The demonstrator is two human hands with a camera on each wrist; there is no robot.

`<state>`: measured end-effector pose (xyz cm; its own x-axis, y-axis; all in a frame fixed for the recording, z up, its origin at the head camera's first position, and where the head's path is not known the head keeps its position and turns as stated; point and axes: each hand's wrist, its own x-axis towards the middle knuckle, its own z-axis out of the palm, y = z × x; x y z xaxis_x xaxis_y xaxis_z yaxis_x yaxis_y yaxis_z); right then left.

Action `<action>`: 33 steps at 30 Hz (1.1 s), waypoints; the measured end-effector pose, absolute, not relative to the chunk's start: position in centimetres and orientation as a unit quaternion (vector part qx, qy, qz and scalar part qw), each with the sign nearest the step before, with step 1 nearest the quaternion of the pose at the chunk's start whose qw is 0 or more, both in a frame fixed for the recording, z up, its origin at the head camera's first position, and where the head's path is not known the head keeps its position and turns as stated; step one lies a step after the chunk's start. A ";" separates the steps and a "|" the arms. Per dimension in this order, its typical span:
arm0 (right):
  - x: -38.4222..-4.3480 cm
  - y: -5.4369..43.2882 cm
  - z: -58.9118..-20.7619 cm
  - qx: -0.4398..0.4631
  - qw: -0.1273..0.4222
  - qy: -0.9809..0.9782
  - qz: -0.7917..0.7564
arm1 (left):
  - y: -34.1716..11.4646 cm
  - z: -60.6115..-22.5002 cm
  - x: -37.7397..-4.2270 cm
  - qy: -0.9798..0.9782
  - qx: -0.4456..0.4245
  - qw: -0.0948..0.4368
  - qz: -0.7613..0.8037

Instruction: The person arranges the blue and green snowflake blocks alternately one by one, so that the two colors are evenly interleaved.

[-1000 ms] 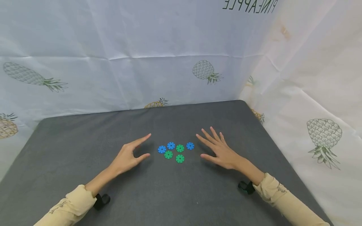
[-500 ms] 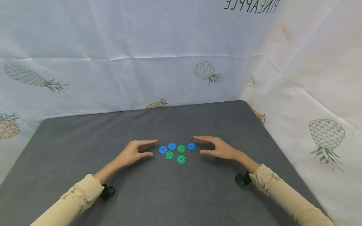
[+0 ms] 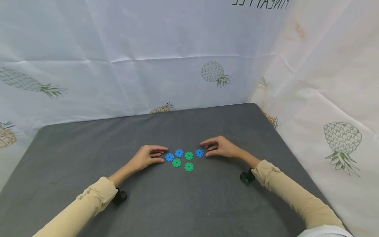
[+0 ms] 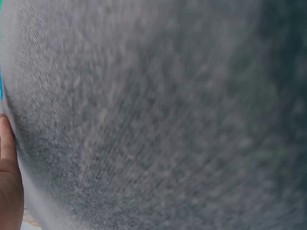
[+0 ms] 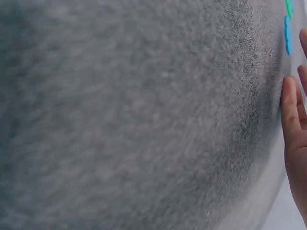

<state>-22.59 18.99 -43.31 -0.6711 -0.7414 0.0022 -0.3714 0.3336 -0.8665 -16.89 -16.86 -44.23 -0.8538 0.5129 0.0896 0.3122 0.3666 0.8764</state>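
Three blue notched discs and three green notched discs lie flat in a small cluster at the middle of the table in the head view. My left hand (image 3: 146, 157) is at the cluster's left side, its thumb and forefinger right by the leftmost blue disc (image 3: 169, 157). On the opposite side, my right hand (image 3: 222, 147) has its thumb and fingers around the edge of the rightmost blue disc (image 3: 199, 152). Both hands are empty, fingers loosely bent. Between them are another blue disc (image 3: 179, 153) and green discs, the lowest green disc (image 3: 189, 167) nearest the person.
A dark grey cloth covers the table (image 3: 165, 204). White sheeting (image 3: 133, 82) printed with pineapples hangs behind and to the right. Black wrist cameras are strapped at both sleeves, the left camera (image 3: 119, 197) and the right camera (image 3: 247, 176).
Both hands have come inward to the discs. The right hand's spread fingers have drawn together and bent, and the left hand's gap has narrowed. The discs lie as before.
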 end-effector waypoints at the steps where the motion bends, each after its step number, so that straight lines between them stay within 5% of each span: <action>1: -22.7 18.8 -43.4 -0.350 0.204 0.791 -0.458 | -16.8 -44.2 -17.0 0.822 0.250 0.100 0.503; 33: -23.4 17.3 -43.2 -0.388 0.151 0.832 -0.368 | -15.3 -44.7 -17.6 0.839 0.329 0.044 0.431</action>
<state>-23.45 17.31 -43.20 -0.6542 -0.7555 0.0348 -0.5337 0.4286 -0.7290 -17.57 -15.33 -44.73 -0.7794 0.5906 0.2092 0.5144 0.4126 0.7518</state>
